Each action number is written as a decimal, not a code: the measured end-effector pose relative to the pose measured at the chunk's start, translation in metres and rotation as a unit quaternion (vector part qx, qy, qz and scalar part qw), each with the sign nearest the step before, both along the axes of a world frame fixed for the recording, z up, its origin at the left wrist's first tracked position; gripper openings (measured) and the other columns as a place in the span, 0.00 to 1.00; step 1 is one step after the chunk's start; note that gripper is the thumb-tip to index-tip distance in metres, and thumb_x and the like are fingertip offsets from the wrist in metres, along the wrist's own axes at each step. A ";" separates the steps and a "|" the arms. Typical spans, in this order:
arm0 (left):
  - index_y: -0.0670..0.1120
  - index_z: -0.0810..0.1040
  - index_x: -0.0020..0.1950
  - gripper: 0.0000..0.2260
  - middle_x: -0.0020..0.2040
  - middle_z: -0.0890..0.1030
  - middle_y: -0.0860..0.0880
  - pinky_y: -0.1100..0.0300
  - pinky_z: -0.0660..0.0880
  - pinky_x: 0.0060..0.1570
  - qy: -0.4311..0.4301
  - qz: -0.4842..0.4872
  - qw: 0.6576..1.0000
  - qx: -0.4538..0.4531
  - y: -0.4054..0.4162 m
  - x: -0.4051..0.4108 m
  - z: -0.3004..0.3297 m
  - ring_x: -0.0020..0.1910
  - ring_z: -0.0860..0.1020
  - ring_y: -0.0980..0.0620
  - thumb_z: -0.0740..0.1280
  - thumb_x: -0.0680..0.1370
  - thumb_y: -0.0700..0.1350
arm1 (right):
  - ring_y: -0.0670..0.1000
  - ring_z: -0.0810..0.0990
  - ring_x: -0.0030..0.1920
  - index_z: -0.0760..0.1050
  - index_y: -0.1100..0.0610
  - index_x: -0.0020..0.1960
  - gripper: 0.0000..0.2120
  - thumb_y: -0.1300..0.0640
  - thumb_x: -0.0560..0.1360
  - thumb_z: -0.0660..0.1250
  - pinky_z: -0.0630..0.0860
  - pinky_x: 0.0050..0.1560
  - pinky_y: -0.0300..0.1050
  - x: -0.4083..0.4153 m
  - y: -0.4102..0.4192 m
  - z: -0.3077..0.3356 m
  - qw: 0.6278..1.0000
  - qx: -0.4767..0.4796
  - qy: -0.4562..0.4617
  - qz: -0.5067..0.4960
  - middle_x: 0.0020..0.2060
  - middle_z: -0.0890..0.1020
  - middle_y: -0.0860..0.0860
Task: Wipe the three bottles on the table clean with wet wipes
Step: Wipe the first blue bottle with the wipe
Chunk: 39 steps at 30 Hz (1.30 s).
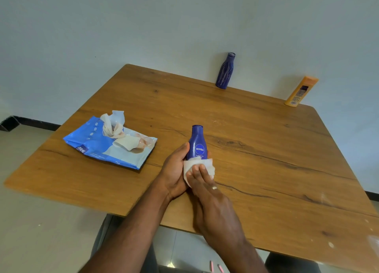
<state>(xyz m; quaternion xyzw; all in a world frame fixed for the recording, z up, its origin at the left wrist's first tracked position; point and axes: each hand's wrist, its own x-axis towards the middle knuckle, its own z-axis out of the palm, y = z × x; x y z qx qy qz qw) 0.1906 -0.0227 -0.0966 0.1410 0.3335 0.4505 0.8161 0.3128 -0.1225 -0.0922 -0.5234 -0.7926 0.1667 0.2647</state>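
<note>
Left hand [176, 170] gripping dark blue plastic lotion bottle [197, 143] upright at desk [266, 149] centre; right hand [213, 207] pressing white wet wipe [208, 166] against lower body. First bottle apparently under wiping; next move likely requiring rotation.

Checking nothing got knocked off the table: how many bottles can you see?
3. A blue Nivea bottle in the hands near the table's middle, a dark blue bottle upright at the far edge, an orange bottle at the far right corner.
</note>
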 end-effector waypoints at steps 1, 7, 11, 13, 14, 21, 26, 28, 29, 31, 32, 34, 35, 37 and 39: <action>0.39 0.74 0.71 0.23 0.55 0.82 0.36 0.45 0.78 0.54 -0.008 0.012 1.000 0.002 0.000 0.002 0.000 0.49 0.82 0.42 0.57 0.85 0.54 | 0.45 0.57 0.79 0.65 0.55 0.77 0.28 0.69 0.78 0.63 0.60 0.77 0.47 0.006 -0.005 -0.001 1.000 -0.006 0.004 -0.004 0.76 0.65 0.48; 0.39 0.75 0.70 0.22 0.54 0.84 0.37 0.47 0.81 0.55 0.040 0.026 0.999 0.025 0.001 0.003 0.001 0.51 0.84 0.44 0.57 0.85 0.53 | 0.49 0.59 0.78 0.64 0.57 0.77 0.24 0.65 0.82 0.59 0.59 0.78 0.49 0.015 0.011 0.008 0.997 -0.023 0.018 -0.074 0.76 0.65 0.53; 0.39 0.73 0.73 0.24 0.61 0.79 0.34 0.44 0.77 0.58 0.029 0.008 0.999 0.014 -0.001 -0.001 0.004 0.55 0.81 0.41 0.56 0.85 0.55 | 0.48 0.56 0.79 0.63 0.58 0.78 0.27 0.68 0.80 0.60 0.58 0.78 0.45 -0.006 0.009 0.009 1.000 -0.010 0.003 -0.030 0.77 0.63 0.51; 0.40 0.72 0.74 0.25 0.61 0.79 0.35 0.43 0.77 0.56 0.019 0.006 1.000 0.013 -0.001 -0.001 0.003 0.52 0.80 0.42 0.56 0.85 0.56 | 0.44 0.54 0.79 0.64 0.56 0.78 0.28 0.69 0.79 0.62 0.55 0.77 0.41 -0.006 0.000 0.006 1.000 -0.002 -0.006 -0.008 0.76 0.62 0.47; 0.39 0.71 0.74 0.25 0.60 0.79 0.35 0.44 0.76 0.56 0.012 0.008 1.000 0.012 -0.001 0.000 0.003 0.51 0.80 0.42 0.57 0.85 0.55 | 0.43 0.53 0.79 0.64 0.55 0.77 0.29 0.69 0.79 0.62 0.54 0.77 0.40 -0.003 -0.004 0.004 1.000 -0.004 -0.007 -0.002 0.75 0.62 0.44; 0.39 0.73 0.72 0.22 0.58 0.81 0.33 0.45 0.76 0.61 0.024 0.028 0.999 0.023 -0.001 0.004 0.005 0.54 0.81 0.41 0.55 0.86 0.52 | 0.47 0.59 0.78 0.63 0.56 0.77 0.28 0.70 0.79 0.61 0.58 0.78 0.49 0.012 0.002 0.008 0.999 -0.020 0.014 -0.047 0.76 0.65 0.53; 0.37 0.73 0.72 0.27 0.56 0.82 0.36 0.44 0.80 0.54 0.035 -0.011 0.999 0.007 0.000 -0.001 0.001 0.52 0.81 0.39 0.56 0.85 0.57 | 0.51 0.54 0.80 0.63 0.59 0.78 0.28 0.71 0.78 0.59 0.59 0.78 0.51 -0.014 0.012 0.010 1.000 -0.005 0.009 -0.018 0.77 0.63 0.53; 0.37 0.73 0.71 0.28 0.52 0.83 0.37 0.47 0.81 0.48 0.037 -0.019 0.999 0.009 0.000 -0.002 -0.001 0.46 0.82 0.41 0.57 0.84 0.58 | 0.48 0.53 0.80 0.64 0.58 0.77 0.29 0.71 0.77 0.61 0.57 0.78 0.50 -0.015 0.004 0.007 1.000 -0.001 0.002 0.002 0.76 0.64 0.51; 0.37 0.73 0.71 0.26 0.53 0.83 0.37 0.47 0.81 0.47 0.032 -0.014 0.999 0.014 0.000 -0.002 -0.002 0.46 0.82 0.42 0.57 0.84 0.57 | 0.46 0.52 0.80 0.64 0.57 0.77 0.29 0.70 0.77 0.61 0.56 0.78 0.48 -0.012 -0.001 0.004 1.000 -0.003 -0.002 0.007 0.76 0.64 0.49; 0.38 0.72 0.72 0.24 0.56 0.81 0.36 0.46 0.80 0.50 0.012 0.005 1.000 0.021 -0.001 0.001 -0.003 0.49 0.81 0.42 0.59 0.84 0.54 | 0.42 0.51 0.79 0.63 0.54 0.77 0.29 0.69 0.79 0.60 0.55 0.78 0.45 0.001 -0.009 0.002 1.000 -0.017 -0.004 0.009 0.77 0.62 0.46; 0.37 0.71 0.73 0.24 0.57 0.80 0.35 0.46 0.79 0.53 0.003 0.011 1.000 0.025 0.000 0.002 -0.003 0.52 0.80 0.41 0.59 0.84 0.53 | 0.42 0.52 0.79 0.63 0.53 0.78 0.28 0.68 0.79 0.60 0.56 0.78 0.46 0.006 -0.010 0.002 1.000 -0.022 0.001 0.005 0.77 0.62 0.47; 0.37 0.71 0.73 0.23 0.58 0.80 0.33 0.47 0.79 0.55 0.005 0.013 0.999 0.042 0.002 0.004 -0.004 0.54 0.80 0.40 0.58 0.85 0.52 | 0.46 0.57 0.79 0.63 0.54 0.78 0.27 0.68 0.80 0.60 0.60 0.77 0.51 0.013 -0.006 0.004 0.999 -0.020 0.017 -0.022 0.77 0.64 0.49; 0.37 0.72 0.73 0.23 0.58 0.81 0.34 0.49 0.81 0.54 0.014 0.011 0.999 0.051 0.003 0.005 -0.005 0.54 0.82 0.41 0.58 0.85 0.51 | 0.48 0.58 0.79 0.63 0.55 0.78 0.27 0.68 0.80 0.60 0.61 0.77 0.53 0.014 0.000 0.006 0.999 -0.017 0.023 -0.040 0.77 0.64 0.50; 0.38 0.74 0.72 0.22 0.59 0.83 0.37 0.51 0.81 0.55 0.013 -0.001 0.998 0.069 0.001 0.004 -0.005 0.55 0.83 0.44 0.60 0.84 0.51 | 0.49 0.58 0.79 0.62 0.56 0.78 0.27 0.68 0.81 0.59 0.60 0.77 0.53 0.012 0.018 0.012 0.997 -0.009 0.026 -0.068 0.77 0.62 0.51; 0.41 0.75 0.72 0.21 0.66 0.81 0.38 0.50 0.77 0.64 -0.004 -0.021 0.996 0.090 -0.001 0.003 -0.004 0.63 0.81 0.44 0.60 0.84 0.51 | 0.49 0.56 0.79 0.60 0.57 0.79 0.27 0.68 0.81 0.58 0.61 0.77 0.53 0.007 0.042 0.021 0.996 0.006 0.029 -0.082 0.78 0.60 0.51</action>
